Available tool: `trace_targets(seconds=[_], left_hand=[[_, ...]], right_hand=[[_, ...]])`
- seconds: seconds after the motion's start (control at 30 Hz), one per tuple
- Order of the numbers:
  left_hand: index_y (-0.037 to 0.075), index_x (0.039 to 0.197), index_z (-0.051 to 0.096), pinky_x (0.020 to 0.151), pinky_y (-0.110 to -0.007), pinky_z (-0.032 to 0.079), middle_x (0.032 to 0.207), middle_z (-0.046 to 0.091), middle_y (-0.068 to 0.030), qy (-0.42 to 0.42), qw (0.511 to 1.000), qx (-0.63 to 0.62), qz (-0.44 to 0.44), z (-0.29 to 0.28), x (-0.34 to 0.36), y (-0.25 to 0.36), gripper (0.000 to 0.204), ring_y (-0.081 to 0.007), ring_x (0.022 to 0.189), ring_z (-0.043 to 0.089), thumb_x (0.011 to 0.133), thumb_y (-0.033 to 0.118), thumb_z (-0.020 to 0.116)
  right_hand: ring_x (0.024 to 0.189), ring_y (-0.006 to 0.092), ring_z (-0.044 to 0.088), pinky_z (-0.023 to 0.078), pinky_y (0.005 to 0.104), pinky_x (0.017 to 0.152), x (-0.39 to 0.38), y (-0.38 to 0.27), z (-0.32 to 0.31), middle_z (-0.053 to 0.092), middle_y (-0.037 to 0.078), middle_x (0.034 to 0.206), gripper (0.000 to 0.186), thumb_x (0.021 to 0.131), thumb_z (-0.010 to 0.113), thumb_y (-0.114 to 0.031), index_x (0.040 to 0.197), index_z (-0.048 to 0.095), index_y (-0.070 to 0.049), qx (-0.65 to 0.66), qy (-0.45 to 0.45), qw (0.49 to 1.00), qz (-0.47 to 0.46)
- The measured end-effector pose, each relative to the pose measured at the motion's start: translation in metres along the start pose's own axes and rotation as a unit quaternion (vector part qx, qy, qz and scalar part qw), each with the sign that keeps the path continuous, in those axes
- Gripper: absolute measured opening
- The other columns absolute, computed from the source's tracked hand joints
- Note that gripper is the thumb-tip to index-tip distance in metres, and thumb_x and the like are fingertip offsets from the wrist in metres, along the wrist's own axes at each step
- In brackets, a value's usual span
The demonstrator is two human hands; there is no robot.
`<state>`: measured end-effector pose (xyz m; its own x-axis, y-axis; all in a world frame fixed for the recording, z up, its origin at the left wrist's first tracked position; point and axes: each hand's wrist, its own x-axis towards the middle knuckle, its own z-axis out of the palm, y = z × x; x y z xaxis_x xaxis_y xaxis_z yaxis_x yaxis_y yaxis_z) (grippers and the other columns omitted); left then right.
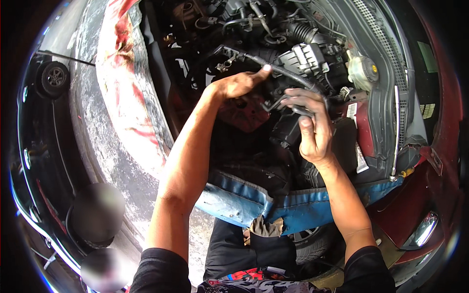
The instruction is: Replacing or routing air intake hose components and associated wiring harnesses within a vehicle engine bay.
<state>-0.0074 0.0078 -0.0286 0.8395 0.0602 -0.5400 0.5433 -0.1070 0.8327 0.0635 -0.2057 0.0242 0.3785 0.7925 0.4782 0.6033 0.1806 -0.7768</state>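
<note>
A long, glossy black parked car point(56, 146) stands beside a worn, mottled grey-and-white concrete floor point(95, 132), its black-tyred, spoked wheel point(54, 78) at the car's far end. Beyond that car's wheel lies smooth pale-grey ground point(68, 34), perhaps paving. Light glints along the car's bodywork.

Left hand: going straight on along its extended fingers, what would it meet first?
Probably the black tube crossing just ahead of the left hand; depth is unclear, so they may already touch.

Hose point(292, 76): black, ribbed, gently bowed; slants from above left grip point(242, 84), past its fingertip, down toward right grip point(315, 115). Dark piece point(303, 112) between right thumb and fingers; kind unclear.
</note>
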Motion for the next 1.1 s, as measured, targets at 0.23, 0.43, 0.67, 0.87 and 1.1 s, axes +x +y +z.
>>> trace_targets(seconds=[0.23, 0.43, 0.67, 0.87, 1.1], left_hand=[[-0.001, 0.109, 0.061, 0.069, -0.028, 0.051, 0.093, 0.065, -0.0099, -0.147, 0.981, -0.094, 0.088, 0.006, 0.005, -0.019, 0.062, -0.0141, 0.078, 0.061, 0.089, 0.057, 0.053], [0.0, 0.097, 0.067, 0.079, -0.022, 0.045, 0.086, 0.067, -0.0021, -0.201, 0.97, -0.123, 0.066, -0.01, 0.013, -0.023, 0.05, -0.0086, 0.085, 0.06, 0.091, 0.049, 0.055], [-0.002, 0.115, 0.063, 0.069, -0.028, 0.046, 0.081, 0.062, -0.0102, -0.027, 0.978, 0.155, 0.138, -0.023, 0.025, -0.047, 0.059, -0.0157, 0.078, 0.06, 0.086, 0.05, 0.062], [-0.002, 0.11, 0.061, 0.044, -0.027, 0.043, 0.075, 0.062, -0.0103, 0.006, 0.993, 0.073, 0.088, -0.013, 0.027, -0.044, 0.052, -0.0134, 0.048, 0.053, 0.086, 0.043, 0.063], [-0.005, 0.107, 0.062, 0.056, -0.03, 0.054, 0.083, 0.064, -0.0104, -0.083, 0.983, -0.159, 0.019, 0.009, 0.007, -0.004, 0.037, -0.0136, 0.067, 0.063, 0.09, 0.027, 0.062]], right_hand=[[0.099, 0.0206, 0.06, 0.049, 0.0329, 0.087, -0.012, 0.025, 0.02, 0.053, 0.014, 0.114, 0.034, 0.101, 0.039, -0.026, 0.113, 0.052, 0.003, 0.18, -0.04, 0.962, 0.2], [0.102, 0.0274, 0.061, 0.05, 0.0347, 0.089, -0.015, 0.033, 0.026, 0.043, 0.017, 0.132, 0.034, 0.097, 0.05, -0.022, 0.125, 0.049, -0.002, -0.013, -0.025, 0.994, 0.105], [0.08, 0.0164, 0.063, 0.052, 0.0273, 0.07, -0.013, 0.05, 0.003, 0.054, 0.011, 0.114, 0.029, 0.095, 0.054, -0.015, 0.123, 0.053, -0.006, 0.014, 0.128, 0.949, 0.287], [0.073, 0.0129, 0.059, 0.049, 0.0264, 0.064, -0.017, 0.049, 0.005, 0.053, 0.008, 0.102, 0.02, 0.092, 0.057, -0.01, 0.111, 0.059, -0.006, -0.073, 0.127, 0.955, 0.259], [0.104, 0.0284, 0.056, 0.049, 0.0369, 0.089, -0.021, 0.037, 0.015, 0.05, 0.013, 0.122, 0.05, 0.08, 0.069, -0.013, 0.127, 0.053, -0.011, -0.292, -0.104, 0.948, 0.073]])
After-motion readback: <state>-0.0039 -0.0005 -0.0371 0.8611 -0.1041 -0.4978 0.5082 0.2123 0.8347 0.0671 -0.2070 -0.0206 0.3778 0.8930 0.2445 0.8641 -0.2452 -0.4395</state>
